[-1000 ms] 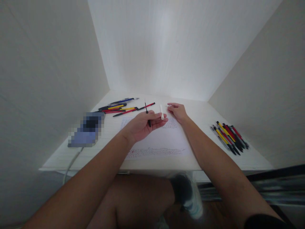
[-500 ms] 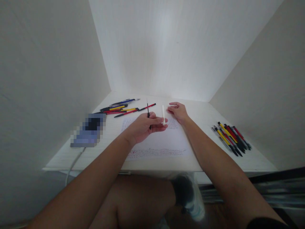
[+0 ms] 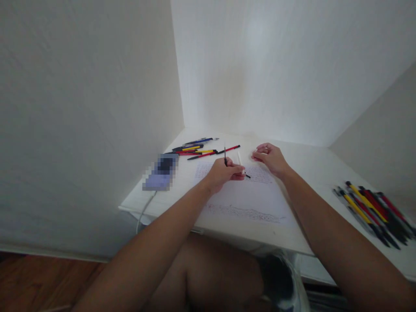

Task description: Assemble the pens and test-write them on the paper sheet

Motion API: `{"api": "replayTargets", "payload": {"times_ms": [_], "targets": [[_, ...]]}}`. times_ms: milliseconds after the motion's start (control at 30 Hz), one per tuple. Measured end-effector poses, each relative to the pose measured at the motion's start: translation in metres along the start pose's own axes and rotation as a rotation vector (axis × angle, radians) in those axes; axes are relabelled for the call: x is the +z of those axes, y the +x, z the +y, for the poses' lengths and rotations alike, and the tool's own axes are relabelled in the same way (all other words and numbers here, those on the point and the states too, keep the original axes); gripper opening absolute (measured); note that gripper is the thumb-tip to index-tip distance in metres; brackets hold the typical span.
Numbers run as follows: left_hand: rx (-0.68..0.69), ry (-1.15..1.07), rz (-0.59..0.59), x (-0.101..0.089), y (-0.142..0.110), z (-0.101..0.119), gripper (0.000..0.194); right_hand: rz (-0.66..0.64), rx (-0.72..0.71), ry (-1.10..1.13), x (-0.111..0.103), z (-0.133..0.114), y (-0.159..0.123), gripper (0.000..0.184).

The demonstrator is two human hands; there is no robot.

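My left hand (image 3: pixel 221 174) is closed above a sheet of paper (image 3: pixel 240 197) covered partly in handwriting. Between its thumb and fingers stands a white pen barrel (image 3: pixel 239 158). A thin pen refill with a dark lower part (image 3: pixel 225 159) also sticks up from that hand, near the index finger. A small black stick (image 3: pixel 248 176) shows just beyond the fingertips; whether it is held or lies on the paper I cannot tell. To the right, my right hand (image 3: pixel 270 158) is pinched near the paper's far edge, with a tiny pale bit at its fingertips, too small to name.
Red, yellow and blue pens (image 3: pixel 198 149) lie loosely at the back left of the white table (image 3: pixel 175 212). A blurred-out phone (image 3: pixel 161 173) with a white cable (image 3: pixel 145 208) is at the left. Another bunch of pens (image 3: pixel 373 212) lies at the right. Walls enclose the table's left, back and right.
The view has turned left, so everything sits further right. My right hand's fingers have drawn together. The small black stick now shows by my left fingertips, and the white barrel leans more.
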State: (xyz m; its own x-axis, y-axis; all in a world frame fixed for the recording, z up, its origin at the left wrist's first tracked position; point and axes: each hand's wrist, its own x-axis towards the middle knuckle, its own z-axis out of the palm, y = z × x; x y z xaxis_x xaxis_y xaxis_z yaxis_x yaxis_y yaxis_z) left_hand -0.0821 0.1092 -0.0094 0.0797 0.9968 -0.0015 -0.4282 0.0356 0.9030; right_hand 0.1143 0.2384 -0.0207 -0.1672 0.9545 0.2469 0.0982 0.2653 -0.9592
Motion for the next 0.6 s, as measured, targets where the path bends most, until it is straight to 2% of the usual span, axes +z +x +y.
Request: {"api": "replayTargets", "payload": {"times_ms": [200, 333, 600], "targets": [[0.170, -0.177, 0.232, -0.003, 0.007, 0.001, 0.052, -0.296, -0.088, -0.136, 0.023, -0.028, -0.018, 0.025], [0.208, -0.220, 0.319, -0.006, 0.009, 0.002, 0.050, -0.461, -0.042, -0.169, 0.040, -0.040, -0.032, 0.022], [0.240, -0.164, 0.381, -0.005, 0.012, -0.005, 0.049, -0.491, -0.078, -0.257, 0.046, -0.030, -0.032, 0.012]]}}
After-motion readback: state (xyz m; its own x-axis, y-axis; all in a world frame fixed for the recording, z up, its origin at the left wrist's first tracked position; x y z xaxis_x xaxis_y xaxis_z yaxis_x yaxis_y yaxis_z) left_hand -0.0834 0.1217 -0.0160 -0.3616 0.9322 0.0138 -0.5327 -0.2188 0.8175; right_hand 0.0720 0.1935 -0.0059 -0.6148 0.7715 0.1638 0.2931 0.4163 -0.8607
